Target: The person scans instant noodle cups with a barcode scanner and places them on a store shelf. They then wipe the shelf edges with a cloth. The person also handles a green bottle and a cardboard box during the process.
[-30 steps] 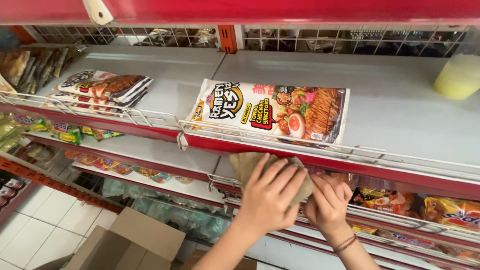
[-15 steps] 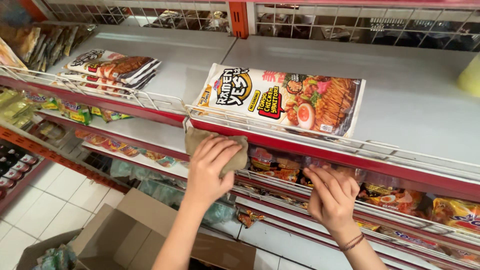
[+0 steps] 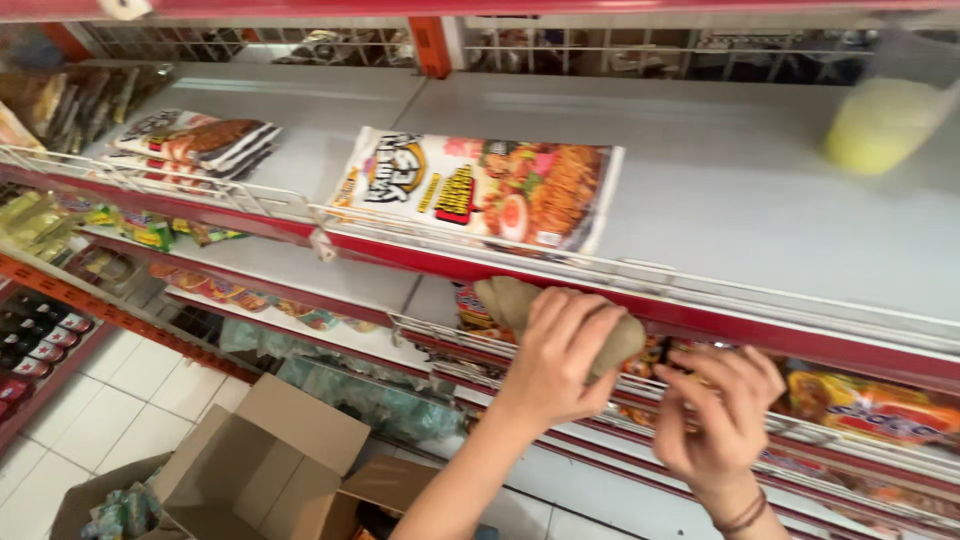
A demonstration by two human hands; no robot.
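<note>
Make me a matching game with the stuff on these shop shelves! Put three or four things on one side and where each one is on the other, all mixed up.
Things:
1. brown cloth
2. big noodle pack
3. cardboard box
4. yellow-green container

Places:
A. on the floor, flaps open
B. top shelf, far right, blurred
C. under the left hand, against the red shelf edge
D. lying flat on the top shelf, in the middle

Pairs: 1-C, 2-D, 3-A, 4-B
</note>
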